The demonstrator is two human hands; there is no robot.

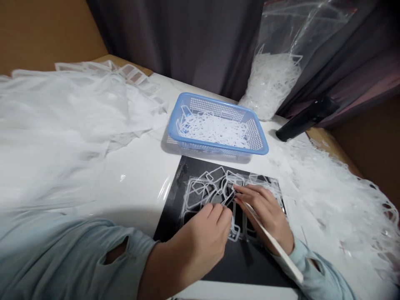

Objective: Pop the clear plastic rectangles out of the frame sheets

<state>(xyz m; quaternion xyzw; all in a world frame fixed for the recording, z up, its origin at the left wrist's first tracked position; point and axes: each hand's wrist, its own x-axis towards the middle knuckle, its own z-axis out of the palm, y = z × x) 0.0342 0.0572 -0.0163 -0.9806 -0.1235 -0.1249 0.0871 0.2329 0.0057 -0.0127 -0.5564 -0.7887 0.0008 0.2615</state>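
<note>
A black mat lies in front of me with thin white frame-shaped cutouts loosely tangled on its upper part. My left hand is over their near edge, fingers curled down and pressed together; its fingertips, and anything between them, are hidden. In my right hand is a slim white stick-like tool, held like a pen, its rear end pointing toward me. Its tip, near the cutouts at the middle of the mat, is too small to make out.
Behind the mat stands a blue mesh basket holding many white cutouts. A clear plastic bag of similar pieces and a black cylinder are at back right. White sheets pile up at left; white scraps heap at right.
</note>
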